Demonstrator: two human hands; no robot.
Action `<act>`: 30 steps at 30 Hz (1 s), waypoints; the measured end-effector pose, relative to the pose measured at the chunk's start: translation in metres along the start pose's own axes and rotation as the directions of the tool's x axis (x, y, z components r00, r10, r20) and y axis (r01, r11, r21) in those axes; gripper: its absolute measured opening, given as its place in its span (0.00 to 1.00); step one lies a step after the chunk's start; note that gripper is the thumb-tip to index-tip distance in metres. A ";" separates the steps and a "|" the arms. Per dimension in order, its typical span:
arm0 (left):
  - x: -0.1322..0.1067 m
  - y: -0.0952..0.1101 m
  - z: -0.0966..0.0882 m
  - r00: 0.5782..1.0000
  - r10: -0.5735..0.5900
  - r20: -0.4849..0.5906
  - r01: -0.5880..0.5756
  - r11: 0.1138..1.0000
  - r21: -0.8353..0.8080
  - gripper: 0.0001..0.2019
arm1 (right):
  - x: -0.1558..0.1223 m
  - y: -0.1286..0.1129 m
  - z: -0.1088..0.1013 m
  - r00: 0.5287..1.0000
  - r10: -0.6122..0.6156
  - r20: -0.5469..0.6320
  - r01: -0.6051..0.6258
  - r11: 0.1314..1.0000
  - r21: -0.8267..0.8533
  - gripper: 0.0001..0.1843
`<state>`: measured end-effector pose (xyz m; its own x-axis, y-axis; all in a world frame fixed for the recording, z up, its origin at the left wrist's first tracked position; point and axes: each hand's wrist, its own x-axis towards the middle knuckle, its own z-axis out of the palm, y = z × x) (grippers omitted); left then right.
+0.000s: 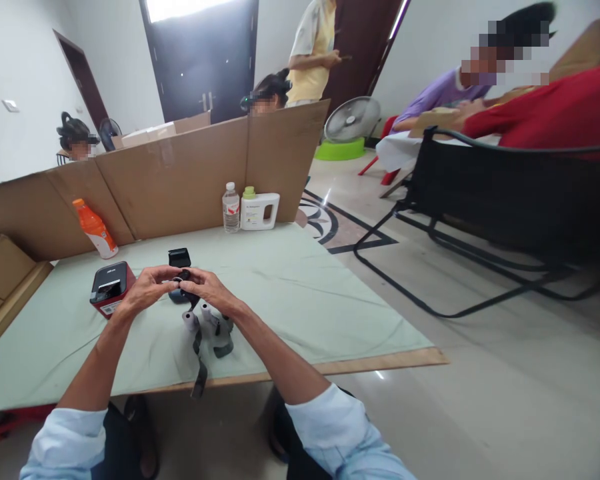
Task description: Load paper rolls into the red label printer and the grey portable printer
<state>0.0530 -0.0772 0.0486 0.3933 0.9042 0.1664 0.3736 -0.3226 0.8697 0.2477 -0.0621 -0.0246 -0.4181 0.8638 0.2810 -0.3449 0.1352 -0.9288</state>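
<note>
My left hand point(153, 288) and my right hand point(206, 288) meet over the table, fingers closed on a small dark roll point(182, 275) with a pale edge. Its exact kind is too small to make out. From near it a dark strip point(194, 303) hangs down. Just beyond the hands is a black device point(179, 257) with a raised lid, partly hidden by them. Below stand white paper rolls point(191, 321), with a long dark strip point(199, 380) trailing over the front table edge. A black and red box-shaped machine point(111, 283) sits beside my left hand.
The table point(320, 293) has a pale green cloth. An orange bottle point(95, 228), a clear water bottle point(231, 208) and a white jug point(260, 211) stand against a cardboard partition point(180, 173). Cardboard point(5, 280) lies at left. A black chair point(505, 193) and several people are beyond.
</note>
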 end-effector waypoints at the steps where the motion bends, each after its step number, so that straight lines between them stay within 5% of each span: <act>1: 0.000 0.001 0.002 0.999 0.027 -0.043 -0.024 0.998 0.066 0.20 | 0.001 0.001 0.000 0.999 0.011 -0.031 -0.010 1.000 0.022 0.29; 5: 0.005 0.002 0.013 0.966 0.225 -0.125 -0.175 0.931 0.322 0.15 | 0.009 0.007 -0.001 0.984 0.068 -0.165 -0.056 0.996 0.076 0.29; 8: 0.019 -0.003 0.013 0.947 0.304 -0.108 -0.250 0.903 0.349 0.12 | 0.019 0.006 -0.008 0.979 0.042 -0.201 -0.030 0.998 0.062 0.27; 15: 0.067 -0.046 -0.008 0.976 0.124 -0.179 -0.109 0.990 0.089 0.18 | 0.051 0.009 -0.022 0.987 0.073 -0.146 -0.073 0.997 0.001 0.24; 21: 0.084 -0.112 -0.017 0.977 0.032 -0.212 -0.024 0.999 0.041 0.16 | 0.058 0.029 -0.022 0.933 0.273 -0.234 -0.308 0.942 -0.131 0.41; 25: 0.084 -0.143 -0.019 0.982 0.011 -0.186 0.035 0.970 0.240 0.15 | 0.054 0.041 -0.022 0.907 0.363 -0.214 -0.404 0.894 -0.193 0.25; 30: 0.084 -0.154 -0.013 0.985 0.044 -0.169 0.030 0.911 0.412 0.16 | 0.050 0.048 -0.021 0.887 0.416 -0.203 -0.459 0.847 -0.267 0.12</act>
<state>0.0175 0.0518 -0.0648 0.2620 0.9232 0.2811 0.6980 -0.3824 0.6055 0.2278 -0.0025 -0.0606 -0.3432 0.9207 -0.1859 0.1241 -0.1517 -0.9806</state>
